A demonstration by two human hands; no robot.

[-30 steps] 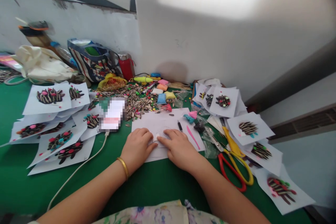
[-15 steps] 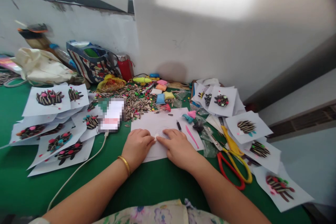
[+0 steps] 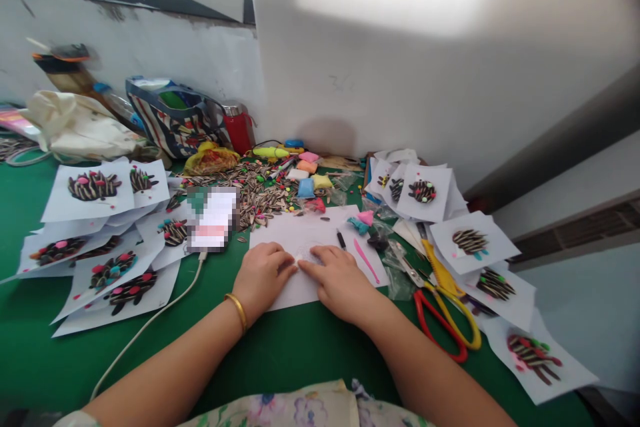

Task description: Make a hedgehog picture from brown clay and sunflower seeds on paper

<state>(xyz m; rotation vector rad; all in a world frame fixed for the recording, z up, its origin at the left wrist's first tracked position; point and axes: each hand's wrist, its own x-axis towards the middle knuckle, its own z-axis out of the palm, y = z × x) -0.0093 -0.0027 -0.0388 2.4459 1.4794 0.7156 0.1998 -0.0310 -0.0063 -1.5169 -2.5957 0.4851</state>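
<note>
Both hands rest on a white sheet of paper (image 3: 290, 233) that bears a faint round pencil-like drawing (image 3: 309, 250). My left hand (image 3: 263, 280), a gold bangle at its wrist, has its fingers curled and thumb and forefinger drawn together. Whatever may lie in that pinch is too small to make out. Fingers stretched out over the paper, my right hand (image 3: 343, 283) points its forefinger to a tiny whitish spot by the left fingertips. Right of it on the sheet lie a black pen (image 3: 341, 239) and a pink modelling tool (image 3: 367, 260).
Sunflower seeds (image 3: 265, 197) lie heaped behind the paper, near coloured clay packs (image 3: 306, 188). Seed-and-clay pictures (image 3: 115, 307) are stacked left, others (image 3: 473, 240) right. Red-and-yellow-handled scissors (image 3: 440, 320) lie by my right forearm. A phone (image 3: 215, 220) trails a white cable (image 3: 150, 317).
My left fingertips have shifted very slightly, thumb and forefinger a little apart from the right forefinger. My right hand stays almost still.
</note>
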